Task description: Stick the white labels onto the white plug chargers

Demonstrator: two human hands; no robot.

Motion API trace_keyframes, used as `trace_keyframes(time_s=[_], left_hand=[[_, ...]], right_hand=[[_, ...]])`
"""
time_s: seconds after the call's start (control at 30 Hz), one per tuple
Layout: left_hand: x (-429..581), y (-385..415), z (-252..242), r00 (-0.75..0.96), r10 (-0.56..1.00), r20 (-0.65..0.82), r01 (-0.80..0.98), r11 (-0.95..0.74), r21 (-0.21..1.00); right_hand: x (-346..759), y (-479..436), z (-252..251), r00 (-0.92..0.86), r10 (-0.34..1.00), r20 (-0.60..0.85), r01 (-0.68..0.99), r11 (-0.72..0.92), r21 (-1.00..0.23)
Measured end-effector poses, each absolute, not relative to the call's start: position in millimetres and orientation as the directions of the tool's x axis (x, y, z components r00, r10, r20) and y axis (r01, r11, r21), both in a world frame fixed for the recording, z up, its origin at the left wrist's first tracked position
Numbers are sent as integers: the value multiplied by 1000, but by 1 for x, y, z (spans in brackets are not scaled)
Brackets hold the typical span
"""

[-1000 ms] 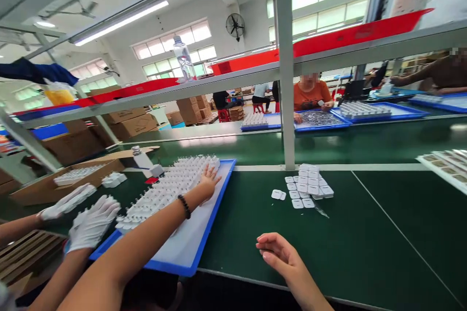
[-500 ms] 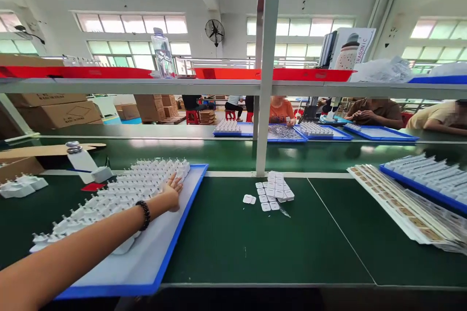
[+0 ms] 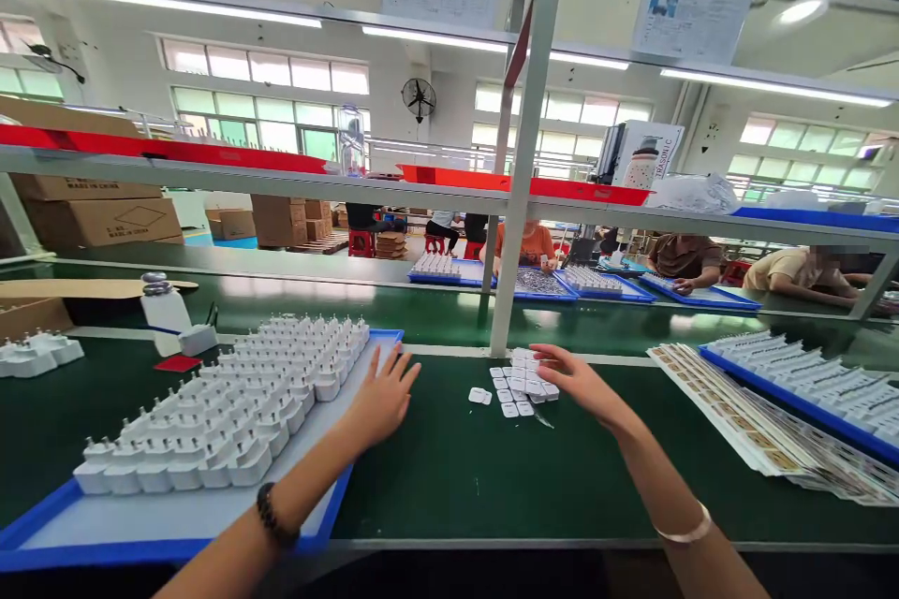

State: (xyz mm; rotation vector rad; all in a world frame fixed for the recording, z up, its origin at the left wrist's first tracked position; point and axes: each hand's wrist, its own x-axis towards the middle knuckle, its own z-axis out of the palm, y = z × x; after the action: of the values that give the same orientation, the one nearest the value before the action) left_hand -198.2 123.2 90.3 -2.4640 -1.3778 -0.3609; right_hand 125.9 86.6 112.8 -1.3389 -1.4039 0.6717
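Note:
My left hand (image 3: 383,396), fingers spread and empty, hovers over the right edge of a blue-rimmed tray (image 3: 324,498). Rows of white plug-like housings with metal pins (image 3: 211,416) stand in that tray, to the left of the hand. My right hand (image 3: 577,384) reaches in from the right with its fingers apart. Its fingertips are at the edge of a pile of small white square pieces (image 3: 518,384); whether they touch it I cannot tell. Two loose white squares (image 3: 479,396) lie just left of the pile.
Stacked card strips (image 3: 744,421) and a tray of white parts (image 3: 807,384) sit at right. A white bottle (image 3: 165,314) stands at back left. A shelf post (image 3: 523,206) rises behind the pile. Across the bench, people work at blue trays (image 3: 544,285).
My left hand has come away from the housings, moving right and towards me. My right hand has entered the view and come to the white squares. The camera has tilted upward.

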Motion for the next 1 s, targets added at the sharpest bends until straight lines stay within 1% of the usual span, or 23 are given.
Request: trace_keyframes(time_s=[0.07, 0.13, 0.23, 0.3, 0.37, 0.53, 0.63, 0.7, 0.77, 0.87, 1.0], left_hand=[[-160, 103, 76, 575, 742, 345, 807, -584, -88], [-120, 92, 57, 660, 691, 296, 731, -681, -39], [-70, 98, 33, 743, 627, 236, 633, -772, 59], [-47, 112, 24, 742, 632, 222, 619, -774, 135], [-31, 128, 21, 705, 674, 222, 639, -739, 215], [-6, 155, 28, 538, 808, 240, 696, -587, 414], [8, 165, 33, 435, 879, 196, 708, -468, 529], [17, 169, 35, 400, 903, 155, 700, -411, 584], [25, 170, 37, 388, 911, 139, 684, -385, 619], [30, 166, 37, 410, 902, 137, 655, -396, 644], [31, 156, 33, 497, 858, 126, 635, -459, 621]], right_hand=[[121, 117, 103, 220, 954, 203, 501, 68, -863], [117, 144, 90, 293, 948, 127, 603, -80, -794], [122, 170, 71, 341, 938, 66, 691, -203, -694], [135, 179, 61, 339, 939, 48, 728, -230, -645], [151, 185, 53, 335, 941, 40, 747, -240, -620], [179, 196, 40, 333, 943, -10, 733, -266, -626], [183, 198, 36, 327, 944, -52, 721, -284, -632], [182, 197, 35, 333, 941, -59, 722, -295, -626], [182, 195, 37, 348, 936, -57, 728, -307, -613], [185, 191, 41, 382, 923, -40, 741, -332, -583], [189, 187, 45, 431, 902, -13, 755, -369, -542]])
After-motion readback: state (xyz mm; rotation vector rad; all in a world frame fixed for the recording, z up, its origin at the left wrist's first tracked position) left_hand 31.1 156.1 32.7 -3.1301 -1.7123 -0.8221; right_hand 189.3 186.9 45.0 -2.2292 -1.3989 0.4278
